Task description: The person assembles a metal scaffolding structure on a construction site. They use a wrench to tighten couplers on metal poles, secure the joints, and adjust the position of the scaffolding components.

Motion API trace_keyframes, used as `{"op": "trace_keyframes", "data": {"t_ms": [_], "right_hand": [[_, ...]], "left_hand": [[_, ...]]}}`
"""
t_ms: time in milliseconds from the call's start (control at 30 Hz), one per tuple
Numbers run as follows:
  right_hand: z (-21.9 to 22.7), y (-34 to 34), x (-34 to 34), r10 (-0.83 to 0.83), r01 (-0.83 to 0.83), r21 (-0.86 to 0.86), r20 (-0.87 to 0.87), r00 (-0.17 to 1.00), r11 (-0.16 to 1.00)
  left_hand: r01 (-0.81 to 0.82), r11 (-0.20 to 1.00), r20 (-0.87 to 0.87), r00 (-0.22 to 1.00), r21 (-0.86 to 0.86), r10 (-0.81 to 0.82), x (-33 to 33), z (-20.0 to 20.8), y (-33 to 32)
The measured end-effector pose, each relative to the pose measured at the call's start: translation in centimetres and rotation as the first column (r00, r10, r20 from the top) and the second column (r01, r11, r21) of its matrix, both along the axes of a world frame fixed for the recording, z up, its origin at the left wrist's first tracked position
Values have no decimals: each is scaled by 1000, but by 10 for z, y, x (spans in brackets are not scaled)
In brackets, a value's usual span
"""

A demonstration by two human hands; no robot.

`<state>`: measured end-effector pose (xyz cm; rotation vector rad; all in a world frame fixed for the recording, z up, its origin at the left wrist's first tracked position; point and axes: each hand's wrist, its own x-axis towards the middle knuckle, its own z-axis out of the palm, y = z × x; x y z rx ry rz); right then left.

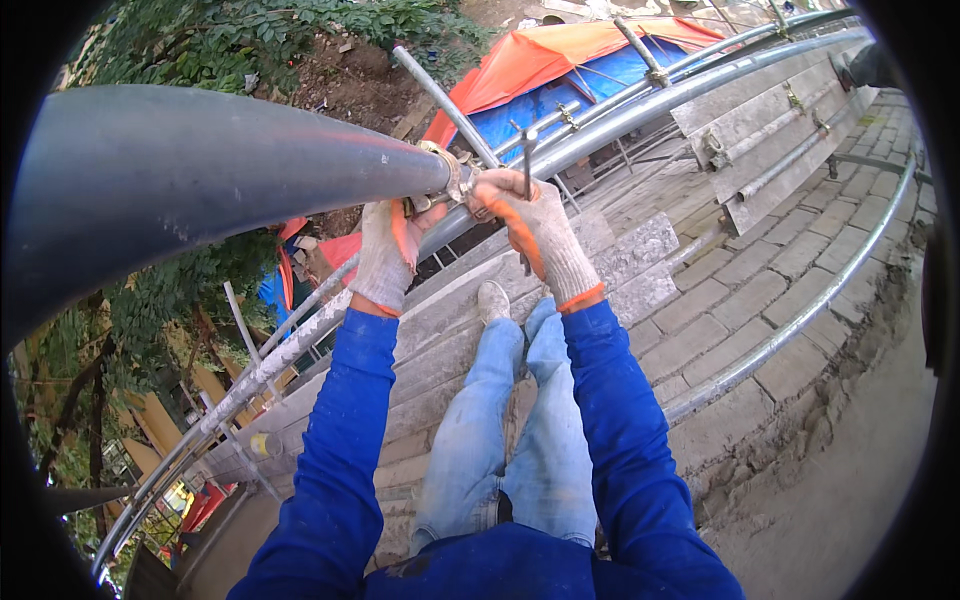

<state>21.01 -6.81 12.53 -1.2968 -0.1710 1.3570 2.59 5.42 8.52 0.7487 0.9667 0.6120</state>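
Observation:
A thick grey scaffold pipe (pixel 240 150) slants in from the left, its end close to a scaffold clamp (pixel 452 172) on the metal guardrail tube (pixel 720 82). My left hand (pixel 388 250), in a white and orange work glove, is closed at the clamp's underside, with its fingertips partly hidden by the pipe. Beside it, my right hand (pixel 535 225), gloved the same way, grips a thin metal rod-like tool (pixel 529 160) that stands nearly upright and sticks out above and below the fist. What the tool's far end looks like is hidden.
Worn planks (pixel 640 265) lie under my feet, next to a brick surface (pixel 770 270). Boards with attached tubes (pixel 770 140) lean at the right. A curved tube (pixel 800 330) runs along the right side. Beyond the rail are orange and blue tarps (pixel 540 70) and trees (pixel 220 40).

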Motion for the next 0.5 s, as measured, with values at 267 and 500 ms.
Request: {"op": "trace_keyframes", "data": {"t_ms": [267, 500], "right_hand": [[-16, 10, 11, -4, 13, 227, -38, 999, 974], [-9, 20, 12, 295, -314, 7, 322, 899, 949]], "left_hand": [[-25, 1000, 43, 999, 5, 25, 2, -4, -3], [-20, 998, -52, 998, 61, 23, 9, 4, -1]]}}
